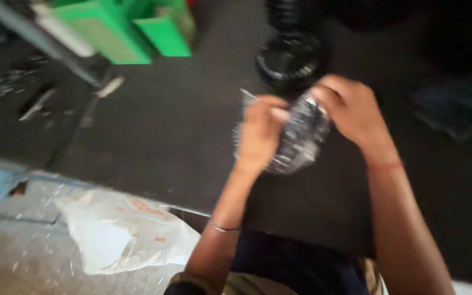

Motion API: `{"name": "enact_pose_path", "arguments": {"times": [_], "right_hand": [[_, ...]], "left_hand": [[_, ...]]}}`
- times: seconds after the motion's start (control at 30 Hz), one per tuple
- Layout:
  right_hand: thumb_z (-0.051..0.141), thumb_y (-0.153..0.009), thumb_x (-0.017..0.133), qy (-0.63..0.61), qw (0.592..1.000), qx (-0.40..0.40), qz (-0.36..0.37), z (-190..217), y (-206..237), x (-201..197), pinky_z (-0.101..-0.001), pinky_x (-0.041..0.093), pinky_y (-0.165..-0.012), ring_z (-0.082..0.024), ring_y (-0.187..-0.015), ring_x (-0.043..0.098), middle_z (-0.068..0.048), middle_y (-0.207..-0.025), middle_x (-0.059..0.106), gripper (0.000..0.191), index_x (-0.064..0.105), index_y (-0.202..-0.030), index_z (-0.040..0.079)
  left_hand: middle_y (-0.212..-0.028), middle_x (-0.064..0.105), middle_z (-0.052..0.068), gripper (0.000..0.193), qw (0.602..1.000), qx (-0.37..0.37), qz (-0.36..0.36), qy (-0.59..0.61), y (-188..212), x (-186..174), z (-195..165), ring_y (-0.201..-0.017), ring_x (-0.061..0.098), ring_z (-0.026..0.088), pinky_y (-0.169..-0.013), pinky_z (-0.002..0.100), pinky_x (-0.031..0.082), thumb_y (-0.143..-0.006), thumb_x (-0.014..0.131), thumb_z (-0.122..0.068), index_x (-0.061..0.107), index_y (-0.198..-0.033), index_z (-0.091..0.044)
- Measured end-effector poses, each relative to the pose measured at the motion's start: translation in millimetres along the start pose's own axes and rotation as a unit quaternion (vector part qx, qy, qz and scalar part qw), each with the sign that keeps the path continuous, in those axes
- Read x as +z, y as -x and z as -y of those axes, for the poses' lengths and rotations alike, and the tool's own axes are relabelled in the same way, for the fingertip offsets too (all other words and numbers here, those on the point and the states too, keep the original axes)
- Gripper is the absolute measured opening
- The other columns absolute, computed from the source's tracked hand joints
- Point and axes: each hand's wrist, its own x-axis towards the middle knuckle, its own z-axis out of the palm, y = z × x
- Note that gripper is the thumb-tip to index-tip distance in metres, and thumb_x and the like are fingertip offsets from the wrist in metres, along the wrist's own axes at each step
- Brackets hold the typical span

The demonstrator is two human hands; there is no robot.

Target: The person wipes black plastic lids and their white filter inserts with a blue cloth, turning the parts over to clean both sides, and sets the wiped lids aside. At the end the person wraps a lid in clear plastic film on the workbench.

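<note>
I judge the clear plastic wrap (300, 136) light, thin and slippery; both my left hand (259, 134) and right hand (350, 109) pinch it by its upper edge.

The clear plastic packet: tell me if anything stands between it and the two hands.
Nothing visible does. The left hand and the right hand both already grip the clear plastic packet, holding it above the dark table. The black round part lies beyond, clear of them.

Crinkled clear plastic packet (300, 136) around a dark part, held above dark table.
</note>
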Motion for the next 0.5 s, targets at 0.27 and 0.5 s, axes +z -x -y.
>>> {"name": "enact_pose_path", "arguments": {"times": [0.27, 0.5], "right_hand": [[0.014, -0.099, 0.080, 0.102, 0.979, -0.125, -0.124, 30, 13, -11, -0.0320, 0.053, -0.070, -0.022, -0.077, 0.069, -0.014, -0.095, 0.073, 0.014, 0.075, -0.106, 0.003], [0.003, -0.103, 0.064, 0.070, 0.981, -0.175, -0.052, 68, 20, 2, -0.0372, 0.056, -0.077, -0.027, -0.090, 0.073, -0.014, -0.104, 0.073, 0.012, 0.071, -0.114, 0.003]], "left_hand": [[-0.095, 0.067, 0.009, 0.013, 0.993, -0.044, -0.084, -0.070, -17, -4, -35, -0.092, 0.067, 0.032, -0.083, 0.044, 0.053, -0.096, 0.073, -0.022, 0.074, -0.099, -0.010], [-0.099, 0.071, 0.008, 0.006, 0.989, -0.047, -0.141, 0.027, -37, -7, -37, -0.090, 0.072, 0.028, -0.078, 0.036, 0.058, -0.102, 0.067, -0.011, 0.070, -0.107, -0.009]]}}
